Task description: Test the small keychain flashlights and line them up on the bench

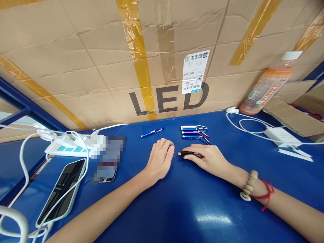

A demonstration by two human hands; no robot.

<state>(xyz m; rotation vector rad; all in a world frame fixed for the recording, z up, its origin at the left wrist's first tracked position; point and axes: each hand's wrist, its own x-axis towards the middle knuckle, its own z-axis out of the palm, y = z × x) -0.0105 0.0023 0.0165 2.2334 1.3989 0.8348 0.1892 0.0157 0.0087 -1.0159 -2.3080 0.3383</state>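
My right hand (209, 158) rests on the blue tabletop with thumb and fingers closed around a small black penlight (186, 153). The penlight's metal tip points left, toward my other hand, and a faint blue glow shows on the table below it. My left hand (160, 158) lies a short gap away, fingers curled under; whatever may be inside them is hidden. Beyond my right hand, two blue mini flashlights (190, 137) and a purple one (189, 133) lie side by side with carabiner clips. Another blue mini flashlight (149, 133) lies alone beyond my left hand.
A large taped cardboard box (106, 60) walls off the back. At left are a white power strip (76, 148), a phone (62, 189), a partly blurred second phone (110, 177) and looping cables. An orange drink bottle (268, 84) and a white charger (282, 136) stand right.
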